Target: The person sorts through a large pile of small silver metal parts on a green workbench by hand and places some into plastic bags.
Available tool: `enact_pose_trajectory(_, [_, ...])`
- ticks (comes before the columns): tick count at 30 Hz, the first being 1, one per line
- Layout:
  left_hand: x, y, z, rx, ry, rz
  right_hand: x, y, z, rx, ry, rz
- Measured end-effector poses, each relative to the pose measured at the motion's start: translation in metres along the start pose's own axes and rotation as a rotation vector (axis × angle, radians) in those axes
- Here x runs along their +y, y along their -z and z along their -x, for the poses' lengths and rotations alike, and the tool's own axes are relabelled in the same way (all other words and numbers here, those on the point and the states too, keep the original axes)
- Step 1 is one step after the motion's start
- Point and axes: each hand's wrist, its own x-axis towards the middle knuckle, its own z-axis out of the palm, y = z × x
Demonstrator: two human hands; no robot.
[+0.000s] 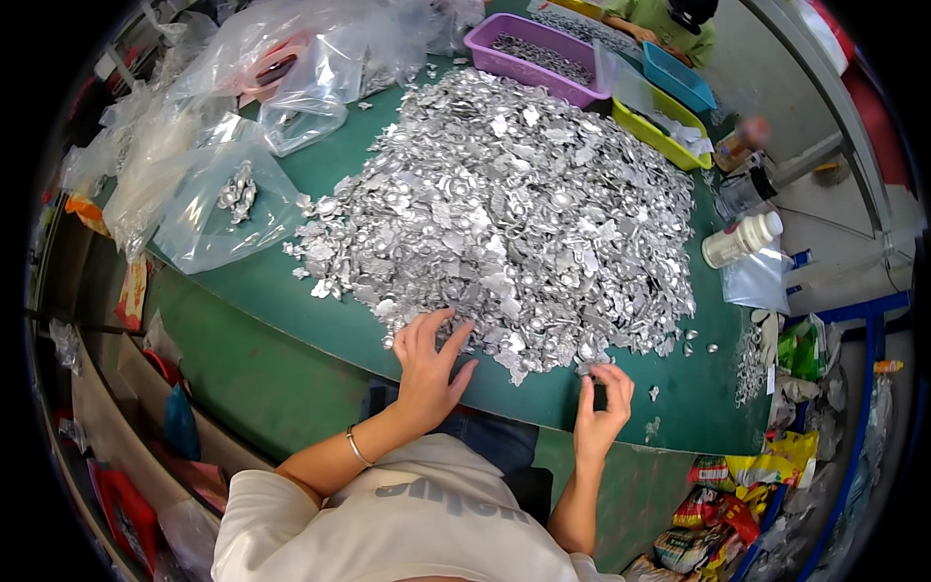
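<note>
I am in a small sorting workshop: a huge heap of silvery metal scrap pieces (514, 204) covers my green worktop (291, 301), with clear plastic bags (208, 209) upper left and coloured plastic bins (543, 53) at the top.

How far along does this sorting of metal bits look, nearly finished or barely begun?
Early, by the look of it. Done: a purple bin across the table holds some pieces, and a clear bag holds a few more. In hand: the right hand pinches a small piece at the table's edge, while the left hand rests on the heap's near edge. Left: the big silver pile, covering much of the green table.
</note>
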Motion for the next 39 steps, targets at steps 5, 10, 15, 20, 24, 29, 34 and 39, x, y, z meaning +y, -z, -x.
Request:
enact_pose_trajectory(5, [0.014, -0.01, -0.012, -0.065, -0.13, 0.054, -0.003, -0.007, -0.02, 0.034, 0.069, 0.034])
enact_pose_trajectory(10, [0.027, -0.029, -0.01, -0.195, -0.267, 0.099, 0.005, -0.031, -0.03, 0.015, 0.175, 0.071])
enact_pose_trajectory(15, [0.038, -0.041, -0.014, -0.279, -0.417, 0.083, 0.026, -0.012, -0.013, 0.105, 0.129, 0.116])
enact_pose_trajectory(20, [0.037, -0.05, -0.017, -0.312, -0.457, 0.094, 0.059, 0.009, -0.004, 0.178, -0.21, 0.055])
enact_pose_trajectory(24, [0.034, -0.049, -0.016, -0.296, -0.433, 0.083, 0.036, 0.009, -0.017, 0.254, 0.001, 0.339])
enact_pose_trajectory(29, [0.037, -0.044, -0.014, -0.293, -0.418, 0.063, 0.019, -0.01, -0.015, 0.015, 0.04, 0.445])
enact_pose_trajectory(34, [0.037, -0.042, -0.009, -0.291, -0.384, 0.112, 0.01, -0.003, -0.016, -0.038, 0.04, 0.558])
enact_pose_trajectory(39, [0.039, -0.04, -0.005, -0.208, -0.339, 0.174, 0.018, 0.008, -0.018, -0.014, 0.063, 0.345])
